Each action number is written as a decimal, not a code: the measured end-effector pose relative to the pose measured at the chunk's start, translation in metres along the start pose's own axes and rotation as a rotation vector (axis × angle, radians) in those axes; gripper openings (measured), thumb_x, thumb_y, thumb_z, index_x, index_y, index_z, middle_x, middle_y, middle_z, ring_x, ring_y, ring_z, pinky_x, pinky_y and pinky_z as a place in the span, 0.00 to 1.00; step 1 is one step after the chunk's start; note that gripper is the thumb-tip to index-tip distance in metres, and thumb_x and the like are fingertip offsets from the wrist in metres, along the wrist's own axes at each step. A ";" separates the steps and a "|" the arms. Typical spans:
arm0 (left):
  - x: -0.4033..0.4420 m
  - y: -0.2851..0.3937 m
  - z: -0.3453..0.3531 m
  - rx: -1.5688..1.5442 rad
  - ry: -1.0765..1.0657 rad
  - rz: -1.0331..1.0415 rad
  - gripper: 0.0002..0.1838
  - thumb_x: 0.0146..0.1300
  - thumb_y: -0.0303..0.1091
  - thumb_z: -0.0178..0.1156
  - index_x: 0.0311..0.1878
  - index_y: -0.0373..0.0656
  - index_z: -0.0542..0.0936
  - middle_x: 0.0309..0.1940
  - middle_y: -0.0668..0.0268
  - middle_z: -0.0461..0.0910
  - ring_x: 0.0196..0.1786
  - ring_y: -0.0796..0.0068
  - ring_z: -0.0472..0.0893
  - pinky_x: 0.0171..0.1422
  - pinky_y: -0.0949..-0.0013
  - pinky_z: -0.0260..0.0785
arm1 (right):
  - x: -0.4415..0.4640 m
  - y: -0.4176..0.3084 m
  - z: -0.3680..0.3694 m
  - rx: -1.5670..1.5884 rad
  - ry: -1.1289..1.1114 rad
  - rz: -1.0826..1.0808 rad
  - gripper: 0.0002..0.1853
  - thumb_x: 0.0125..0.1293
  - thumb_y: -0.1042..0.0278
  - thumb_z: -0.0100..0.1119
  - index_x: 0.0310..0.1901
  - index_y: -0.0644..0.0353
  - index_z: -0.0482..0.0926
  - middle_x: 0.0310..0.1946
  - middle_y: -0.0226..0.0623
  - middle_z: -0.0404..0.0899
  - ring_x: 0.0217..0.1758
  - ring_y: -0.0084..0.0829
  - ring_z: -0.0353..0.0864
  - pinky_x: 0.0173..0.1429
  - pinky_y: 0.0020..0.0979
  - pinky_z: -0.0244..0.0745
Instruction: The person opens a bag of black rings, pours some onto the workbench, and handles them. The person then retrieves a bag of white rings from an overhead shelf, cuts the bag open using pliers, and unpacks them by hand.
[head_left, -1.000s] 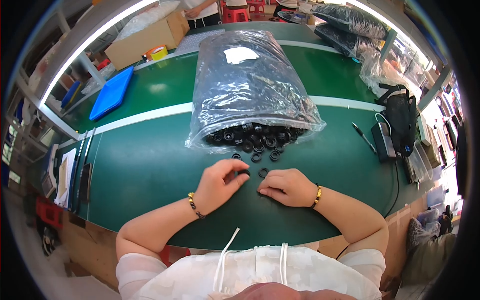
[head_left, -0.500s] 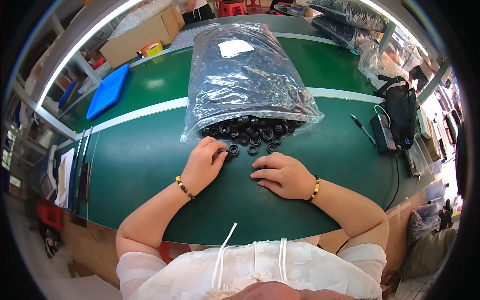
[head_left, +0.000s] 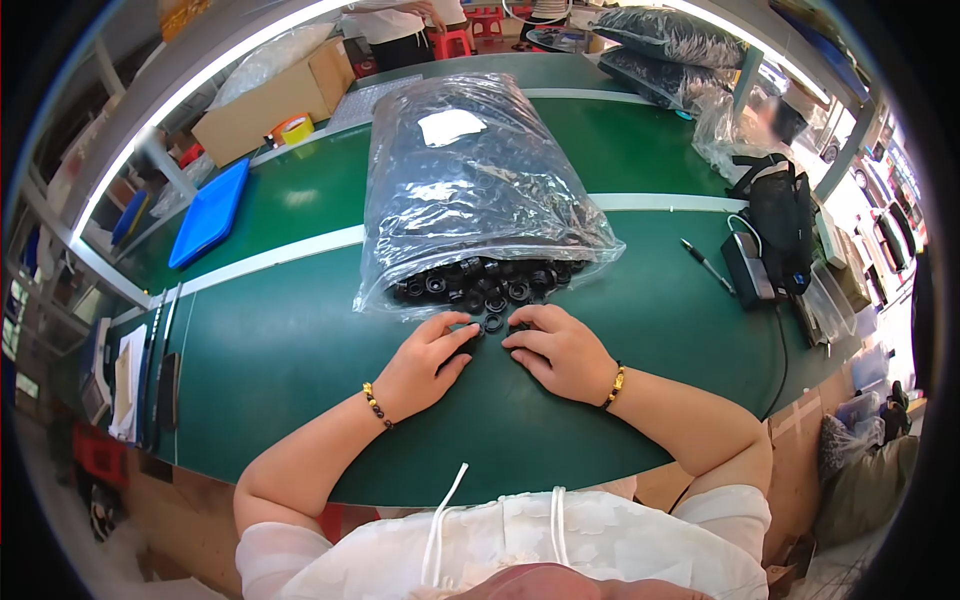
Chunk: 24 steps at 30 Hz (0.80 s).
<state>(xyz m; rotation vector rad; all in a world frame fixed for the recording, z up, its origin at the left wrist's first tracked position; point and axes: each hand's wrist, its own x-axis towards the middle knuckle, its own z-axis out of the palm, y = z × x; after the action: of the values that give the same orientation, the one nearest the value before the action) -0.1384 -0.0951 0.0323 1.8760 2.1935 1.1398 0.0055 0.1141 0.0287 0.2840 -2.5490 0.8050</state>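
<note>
A large clear plastic bag lies on the green table, its mouth toward me. Black ring-shaped parts fill the mouth and spill out in front of it. My left hand is at the left of the loose rings, thumb and fingers apart, its fingertips by a ring. Across from it, my right hand has its fingers spread, with the fingertips beside the rings on the right. One loose ring lies between the two hands.
A blue tray, a cardboard box and yellow tape are at the back left. To the right are a pen, a black power box and a black bag. A person stands beyond the table.
Both hands have moved closer together at the loose rings. The dark ring seen in my left hand a second ago no longer shows there. The view has shifted slightly.
</note>
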 end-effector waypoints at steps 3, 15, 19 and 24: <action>-0.004 -0.002 0.002 0.045 0.022 -0.023 0.22 0.58 0.24 0.66 0.58 0.39 0.78 0.49 0.56 0.77 0.47 0.61 0.81 0.53 0.65 0.76 | 0.000 -0.001 0.000 0.010 -0.017 -0.043 0.08 0.59 0.72 0.67 0.42 0.57 0.85 0.50 0.37 0.78 0.51 0.38 0.77 0.55 0.36 0.75; -0.002 -0.003 0.003 0.002 0.075 -0.120 0.15 0.58 0.26 0.67 0.49 0.36 0.78 0.46 0.57 0.78 0.39 0.60 0.81 0.45 0.64 0.77 | -0.001 0.000 0.004 0.046 -0.109 -0.139 0.06 0.63 0.69 0.64 0.41 0.56 0.84 0.47 0.33 0.80 0.51 0.36 0.78 0.57 0.37 0.74; 0.000 0.002 -0.001 -0.074 0.012 -0.127 0.15 0.60 0.26 0.65 0.50 0.36 0.79 0.50 0.56 0.78 0.46 0.57 0.82 0.52 0.62 0.77 | 0.000 -0.001 0.004 0.041 -0.102 -0.163 0.06 0.63 0.68 0.64 0.42 0.55 0.84 0.47 0.33 0.80 0.52 0.36 0.78 0.58 0.37 0.73; 0.000 -0.002 0.000 -0.065 -0.084 0.023 0.15 0.61 0.25 0.64 0.53 0.37 0.79 0.57 0.54 0.77 0.60 0.54 0.77 0.64 0.60 0.71 | 0.000 -0.001 0.003 0.030 -0.119 -0.196 0.08 0.63 0.69 0.65 0.44 0.54 0.83 0.50 0.34 0.79 0.53 0.38 0.78 0.58 0.38 0.73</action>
<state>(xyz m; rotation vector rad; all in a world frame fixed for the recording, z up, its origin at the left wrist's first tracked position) -0.1400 -0.0955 0.0312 1.8913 2.0713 1.1002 0.0050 0.1117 0.0274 0.5977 -2.5685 0.7723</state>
